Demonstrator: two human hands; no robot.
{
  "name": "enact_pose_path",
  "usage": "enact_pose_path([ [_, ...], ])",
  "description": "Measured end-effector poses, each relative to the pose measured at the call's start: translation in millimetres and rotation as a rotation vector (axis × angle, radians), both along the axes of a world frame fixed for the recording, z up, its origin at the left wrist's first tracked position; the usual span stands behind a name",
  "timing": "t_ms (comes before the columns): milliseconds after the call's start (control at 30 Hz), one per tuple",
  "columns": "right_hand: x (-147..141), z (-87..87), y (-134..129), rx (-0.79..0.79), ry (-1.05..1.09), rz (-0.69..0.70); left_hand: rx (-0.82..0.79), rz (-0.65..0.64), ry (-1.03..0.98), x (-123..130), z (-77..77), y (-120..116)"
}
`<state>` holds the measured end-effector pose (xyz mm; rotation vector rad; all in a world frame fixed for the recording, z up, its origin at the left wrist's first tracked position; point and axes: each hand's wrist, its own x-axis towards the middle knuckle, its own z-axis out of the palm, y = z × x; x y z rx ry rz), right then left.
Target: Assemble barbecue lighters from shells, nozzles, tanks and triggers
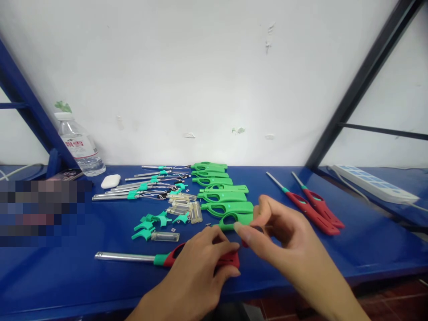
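My left hand (200,267) is closed round the red body of a long-nosed gas lighter (125,257), which lies along the table's front with its metal tube pointing left. Just right of the lighter's end, my right hand (284,232) is closed in a pinch. A small dark and red thing shows between its fingers; its kind is mostly hidden. Behind my hands, several green lighter handle shells (230,207) lie in a column. To their left are several clear fuel tanks (166,236), teal triggers (143,234) and metal tubes with wires (112,196).
Two red-handled lighters (314,211) lie on the right of the blue table (377,240). A water bottle (82,149) and a white earphone case (110,181) stand at the back left. A power strip (374,183) lies beyond the dark frame post on the right.
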<state>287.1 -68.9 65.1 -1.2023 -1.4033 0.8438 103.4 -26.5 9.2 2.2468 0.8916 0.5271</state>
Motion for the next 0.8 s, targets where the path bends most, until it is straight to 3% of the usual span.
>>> enact_pose_path([
  [100,2,1.7,1,0.028,-0.048,-0.014,-0.010,0.007,0.002,0,0.2,0],
  [433,25,9.7,-3,-0.079,-0.074,0.257,-0.005,0.016,-0.005,1,3.7,0],
  [800,0,8.7,0,-0.083,0.027,0.029,0.028,0.006,-0.025,-1,-0.8,0],
])
